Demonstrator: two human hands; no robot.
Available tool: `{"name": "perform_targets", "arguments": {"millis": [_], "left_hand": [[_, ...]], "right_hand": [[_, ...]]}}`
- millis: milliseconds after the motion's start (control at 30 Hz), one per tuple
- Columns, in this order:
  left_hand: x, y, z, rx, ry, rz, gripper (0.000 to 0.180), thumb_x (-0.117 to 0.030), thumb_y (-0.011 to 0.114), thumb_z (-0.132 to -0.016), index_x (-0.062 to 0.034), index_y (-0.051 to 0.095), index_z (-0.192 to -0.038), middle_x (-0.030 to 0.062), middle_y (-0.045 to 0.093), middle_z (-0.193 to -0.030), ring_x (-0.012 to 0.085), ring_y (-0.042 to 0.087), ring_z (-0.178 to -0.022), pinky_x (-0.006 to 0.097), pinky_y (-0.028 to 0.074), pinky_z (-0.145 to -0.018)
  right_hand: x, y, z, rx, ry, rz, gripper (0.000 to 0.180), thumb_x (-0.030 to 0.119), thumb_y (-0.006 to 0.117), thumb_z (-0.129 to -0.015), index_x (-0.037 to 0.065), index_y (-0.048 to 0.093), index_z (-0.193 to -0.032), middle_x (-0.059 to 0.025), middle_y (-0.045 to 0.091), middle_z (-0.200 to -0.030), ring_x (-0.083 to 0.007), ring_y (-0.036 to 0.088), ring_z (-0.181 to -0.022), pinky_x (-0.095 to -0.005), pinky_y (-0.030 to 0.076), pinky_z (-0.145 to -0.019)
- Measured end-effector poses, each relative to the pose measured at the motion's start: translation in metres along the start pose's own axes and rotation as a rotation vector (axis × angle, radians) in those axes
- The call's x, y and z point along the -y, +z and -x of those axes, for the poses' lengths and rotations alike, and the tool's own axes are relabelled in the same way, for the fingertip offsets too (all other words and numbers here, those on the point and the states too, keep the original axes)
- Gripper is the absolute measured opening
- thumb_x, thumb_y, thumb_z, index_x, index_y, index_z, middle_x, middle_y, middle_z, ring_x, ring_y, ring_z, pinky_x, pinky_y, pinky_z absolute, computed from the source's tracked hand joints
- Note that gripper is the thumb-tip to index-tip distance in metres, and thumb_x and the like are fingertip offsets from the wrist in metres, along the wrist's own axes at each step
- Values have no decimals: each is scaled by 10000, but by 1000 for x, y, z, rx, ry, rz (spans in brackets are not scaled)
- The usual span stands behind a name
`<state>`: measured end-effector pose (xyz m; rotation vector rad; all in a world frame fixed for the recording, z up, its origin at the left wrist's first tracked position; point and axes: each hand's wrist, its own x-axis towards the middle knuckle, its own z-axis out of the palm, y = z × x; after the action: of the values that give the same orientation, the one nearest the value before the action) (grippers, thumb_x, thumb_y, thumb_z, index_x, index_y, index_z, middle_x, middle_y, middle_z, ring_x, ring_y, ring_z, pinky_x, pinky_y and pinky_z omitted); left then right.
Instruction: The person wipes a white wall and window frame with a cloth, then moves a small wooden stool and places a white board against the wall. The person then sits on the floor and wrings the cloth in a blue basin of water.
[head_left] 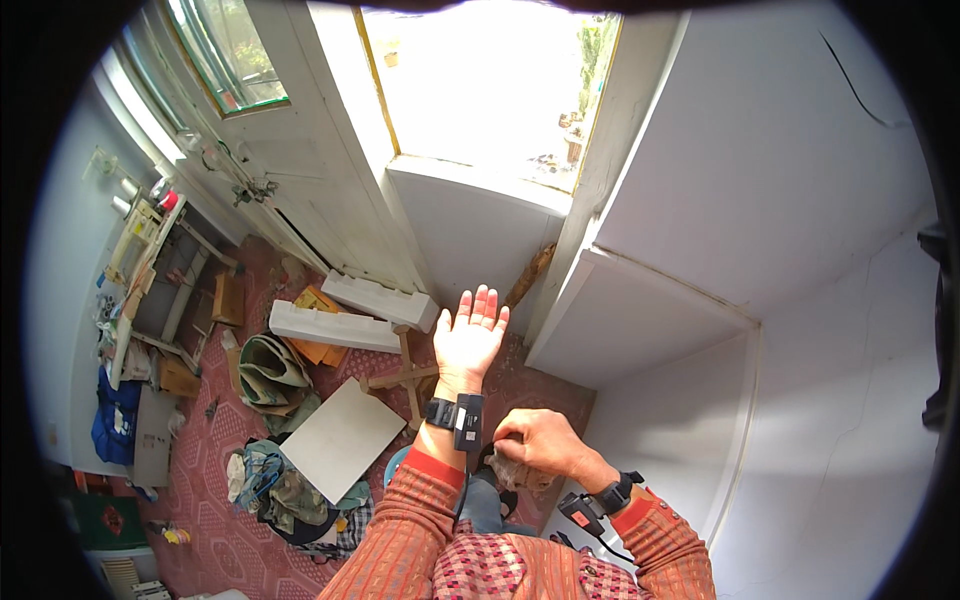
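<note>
My left hand point(470, 345) is raised in the middle of the view, palm up, with its fingers stretched out and nothing on it. A black strap with a small black box point(468, 422) sits on that wrist. To its lower right, my right hand point(545, 440) is closed, its fingertips curled together in front of my legs. Whatever those fingers may hold is hidden. Just under the right hand shows a pale brown, rough-looking thing point(527, 474), too unclear to name. The right wrist also carries a strap and a black box point(583, 512) with a cable.
A white board point(345, 440) lies left of my legs, beside a wooden stand point(405, 372) and a heap of clothes point(290, 500). Beyond are white foam pieces point(335, 326) and a rolled mat point(270, 370). A sewing table point(150, 270) lines the left wall; a white partition point(650, 310) rises on the right.
</note>
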<state>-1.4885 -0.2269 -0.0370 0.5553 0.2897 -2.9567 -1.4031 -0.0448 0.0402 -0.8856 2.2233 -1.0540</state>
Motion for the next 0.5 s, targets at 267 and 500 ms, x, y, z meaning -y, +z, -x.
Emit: {"name": "perform_targets", "arguments": {"millis": [267, 500], "left_hand": [[19, -11, -1, -88, 52, -70, 395, -429, 395, -1017, -108, 531, -1203, 122, 596, -1279, 311, 562, -1187, 531, 391, -1033], [25, -7, 3, 11, 442, -841, 445, -436, 393, -1025, -113, 507, -1309, 88, 609, -1268, 215, 600, -1116, 376, 421, -955]], "right_hand": [[10, 19, -1, -300, -7, -118, 362, 222, 776, -780, 70, 667, -1091, -103, 700, -1004, -268, 701, -918, -352, 559, -797], [15, 22, 1, -364, -140, -58, 277, 179, 751, -784, 51, 676, -1018, -113, 687, -947, -309, 688, -857, -377, 556, -740]]}}
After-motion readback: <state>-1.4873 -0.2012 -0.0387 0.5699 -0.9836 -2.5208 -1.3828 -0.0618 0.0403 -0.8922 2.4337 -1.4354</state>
